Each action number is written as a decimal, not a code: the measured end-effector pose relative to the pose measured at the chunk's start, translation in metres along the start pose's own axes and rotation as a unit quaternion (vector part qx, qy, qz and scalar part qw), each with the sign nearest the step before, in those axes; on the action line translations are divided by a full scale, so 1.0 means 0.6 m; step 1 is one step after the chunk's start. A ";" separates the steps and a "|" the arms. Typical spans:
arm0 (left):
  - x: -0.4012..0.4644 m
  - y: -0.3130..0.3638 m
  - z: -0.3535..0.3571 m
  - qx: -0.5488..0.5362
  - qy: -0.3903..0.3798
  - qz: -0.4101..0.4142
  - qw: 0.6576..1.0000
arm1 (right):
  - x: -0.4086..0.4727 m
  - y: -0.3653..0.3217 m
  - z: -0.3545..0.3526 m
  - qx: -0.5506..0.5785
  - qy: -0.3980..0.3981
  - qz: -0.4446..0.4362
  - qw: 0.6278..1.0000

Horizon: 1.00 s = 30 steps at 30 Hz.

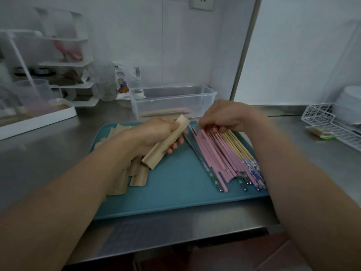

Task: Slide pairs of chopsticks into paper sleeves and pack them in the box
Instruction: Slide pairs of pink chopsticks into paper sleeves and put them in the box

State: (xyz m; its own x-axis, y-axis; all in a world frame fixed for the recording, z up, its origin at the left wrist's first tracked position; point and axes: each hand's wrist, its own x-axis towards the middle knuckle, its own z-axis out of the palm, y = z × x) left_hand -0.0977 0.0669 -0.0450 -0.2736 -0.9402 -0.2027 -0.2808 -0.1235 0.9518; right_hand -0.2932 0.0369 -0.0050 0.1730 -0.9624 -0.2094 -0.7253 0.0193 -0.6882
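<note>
Chopsticks [224, 153] lie in a loose fan on the right half of the tray [175, 192], thin ends toward the upper centre of the frame, butt ends toward the lower right. Most are pink, a few yellow, some with blue-and-white or metal ends. They look light, stiff and smooth, so likely to roll or slide against each other; two matching ones are best pinched together near the thin ends, where they can be steered into a sleeve mouth.

Paper sleeves [127, 173] are heaped on the tray's left side. They look thin and easily creased, and a flattened mouth may need a gentle squeeze on its edges to open.

In the centre of the frame the left hand [154, 133] grips one sleeve [166, 143], thumb on top and fingers [176, 143] curled beneath, its far end pointing toward the chopsticks. Just right of it, the right hand [224, 118] hangs over the thin ends with its fingers [205, 127] curled down and touching the pink sticks; whether any is already pinched I cannot tell.

Behind the tray, the clear box [173, 100] stands on the desk [39, 153], some sleeved pairs already inside.
</note>
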 end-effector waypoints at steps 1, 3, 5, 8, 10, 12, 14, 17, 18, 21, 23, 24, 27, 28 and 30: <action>0.001 0.000 -0.001 0.000 -0.005 0.004 1.000 | 0.001 0.003 -0.005 0.075 0.000 -0.015 0.997; 0.001 -0.001 -0.004 -0.004 -0.016 0.003 1.000 | 0.001 0.006 -0.009 0.181 -0.005 -0.045 0.983; 0.001 -0.002 -0.004 -0.006 -0.024 -0.005 1.000 | 0.004 0.007 -0.007 0.241 0.000 -0.067 0.968; -0.002 0.000 0.001 -0.005 -0.013 -0.006 1.000 | 0.007 0.006 0.000 0.313 -0.011 -0.093 0.945; -0.002 0.002 0.003 -0.004 -0.001 0.007 1.000 | 0.006 0.004 0.006 0.349 -0.030 -0.108 0.930; 0.000 0.002 0.002 -0.014 0.007 0.022 1.000 | 0.006 0.000 0.012 0.396 -0.058 -0.125 0.908; 0.004 0.000 0.000 -0.029 0.013 0.030 0.999 | 0.007 -0.002 0.015 0.462 -0.093 -0.148 0.870; 0.006 0.000 -0.003 -0.044 0.031 0.030 0.998 | 0.010 -0.002 0.018 0.523 -0.095 -0.170 0.830; 0.006 0.004 -0.003 -0.044 0.036 0.032 0.998 | 0.012 -0.002 0.018 0.525 -0.082 -0.173 0.829; 0.004 0.006 -0.004 -0.046 0.045 0.031 0.997 | 0.017 0.000 0.020 0.495 -0.035 -0.173 0.851; 0.002 0.006 -0.005 -0.042 0.037 0.037 0.998 | 0.019 0.000 0.020 0.477 -0.007 -0.175 0.862; 0.003 0.006 -0.005 -0.039 0.029 0.050 0.998 | 0.020 0.002 0.019 0.469 0.001 -0.176 0.865; 0.002 0.007 -0.002 -0.045 0.011 0.094 0.994 | 0.023 0.008 0.021 0.432 0.012 -0.179 0.884; 0.003 0.007 -0.001 -0.046 0.008 0.101 0.994 | 0.025 0.009 0.022 0.422 0.016 -0.179 0.889; 0.005 0.005 0.001 -0.037 0.002 0.105 0.994 | 0.026 0.010 0.023 0.422 0.030 -0.173 0.889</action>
State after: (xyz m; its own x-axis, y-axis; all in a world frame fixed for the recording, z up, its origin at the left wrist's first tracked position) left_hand -0.0999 0.0638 -0.0428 -0.3154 -0.9489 0.0035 -0.1484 0.0530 0.9875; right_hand -0.2855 0.0257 -0.0218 0.2339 -0.9626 0.1365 0.1278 -0.1088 -0.9858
